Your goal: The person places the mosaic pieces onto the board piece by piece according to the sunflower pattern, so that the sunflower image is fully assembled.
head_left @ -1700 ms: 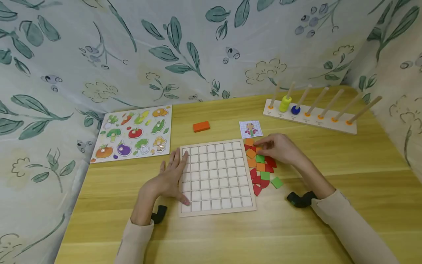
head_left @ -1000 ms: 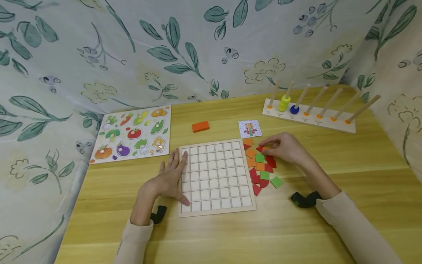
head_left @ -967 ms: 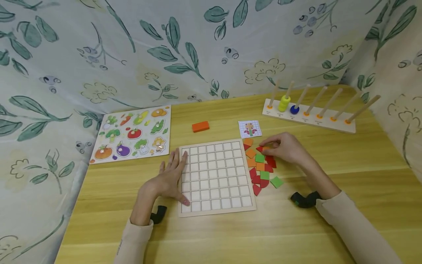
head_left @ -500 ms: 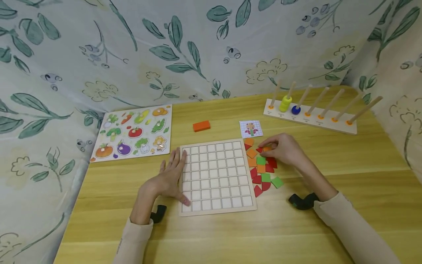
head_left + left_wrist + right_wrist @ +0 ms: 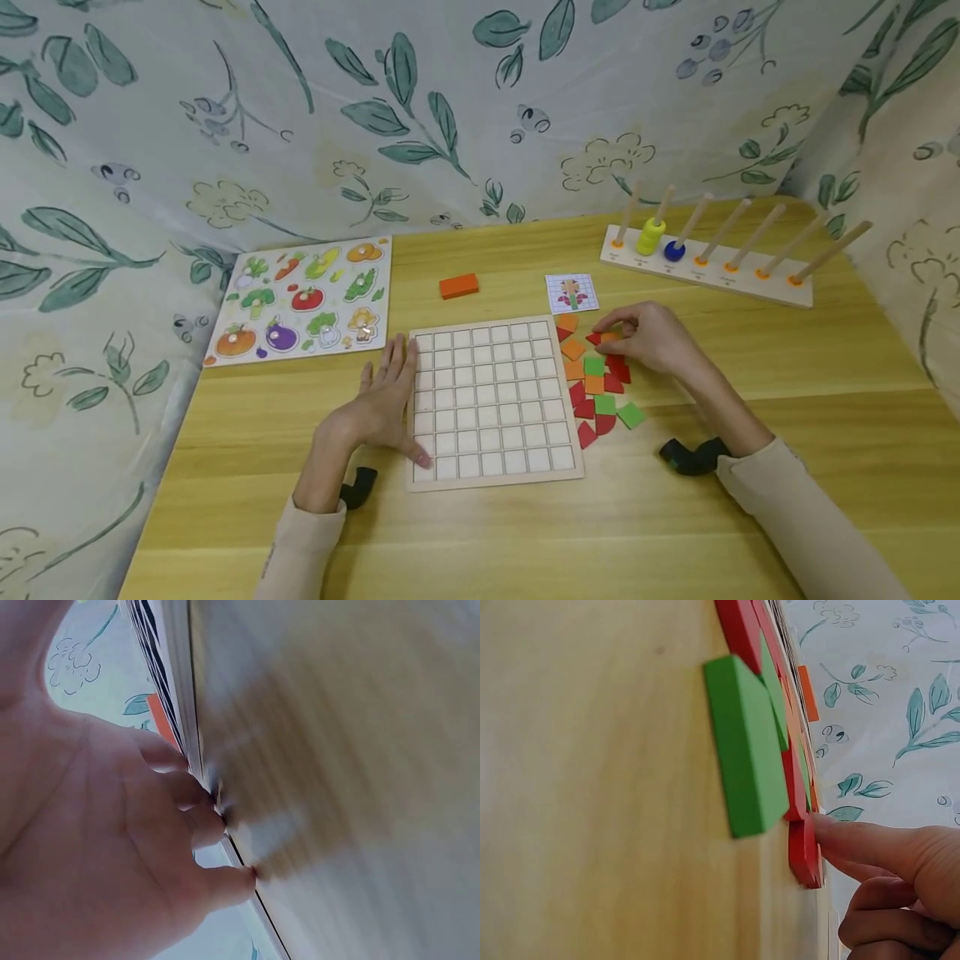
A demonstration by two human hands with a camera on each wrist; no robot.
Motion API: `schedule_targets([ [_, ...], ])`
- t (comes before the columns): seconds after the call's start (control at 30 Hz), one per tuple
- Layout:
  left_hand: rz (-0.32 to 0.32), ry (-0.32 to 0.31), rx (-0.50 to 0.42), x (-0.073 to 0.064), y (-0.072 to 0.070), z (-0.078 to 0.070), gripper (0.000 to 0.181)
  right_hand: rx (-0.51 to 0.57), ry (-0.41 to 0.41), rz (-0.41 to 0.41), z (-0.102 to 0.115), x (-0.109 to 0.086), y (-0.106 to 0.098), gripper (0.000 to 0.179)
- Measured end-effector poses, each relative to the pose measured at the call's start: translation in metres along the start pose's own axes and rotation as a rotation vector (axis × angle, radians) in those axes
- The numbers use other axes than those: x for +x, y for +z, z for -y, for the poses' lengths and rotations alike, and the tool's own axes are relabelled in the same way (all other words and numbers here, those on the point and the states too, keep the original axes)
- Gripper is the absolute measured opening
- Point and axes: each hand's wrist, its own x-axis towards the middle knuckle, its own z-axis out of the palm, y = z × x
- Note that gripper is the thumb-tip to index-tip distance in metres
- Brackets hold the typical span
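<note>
My left hand [image 5: 377, 410] lies spread along the left edge of a pale wooden grid board [image 5: 487, 390], its thumb over the lower left corner. In the left wrist view the fingertips [image 5: 238, 883] meet the board's edge. To the right of the board, my right hand [image 5: 649, 337] pinches an orange tile [image 5: 611, 337] between thumb and index finger, low over the loose pieces. A red piece [image 5: 593, 339] shows just left of those fingertips. Red, orange and green tiles lie around, with a green square tile [image 5: 742, 746] nearest the right wrist camera.
A pattern card [image 5: 572, 293] with a printed flower lies behind the tiles. Further back stand a peg counting stand [image 5: 705, 271] at right and an orange block [image 5: 459, 287]. A vegetable puzzle board [image 5: 300, 304] lies at left. A patterned cloth [image 5: 465, 108] hangs behind the table.
The right hand has shifted slightly right with the orange tile, uncovering a red piece beside it. The left hand stays on the board, its fingertips drawn slightly left.
</note>
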Motion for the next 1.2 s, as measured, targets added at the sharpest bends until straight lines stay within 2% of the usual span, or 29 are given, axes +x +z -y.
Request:
schedule_targets([
  [0.33,-0.018,0.037,-0.026,-0.0029,0.0039,0.0048,0.164,-0.010,-0.006,-0.003,-0.0016,0.0000,-0.0010,0.025],
  [0.87,-0.023,0.056,-0.041,0.0002,0.0071,-0.0027,0.160,-0.021,-0.011,0.041,-0.0076,0.0019,-0.0040,0.024],
  [1.2,-0.034,0.051,-0.075,-0.0026,0.0088,0.0040,0.162,-0.025,-0.017,0.038,-0.0067,0.0035,-0.0047,0.024],
])
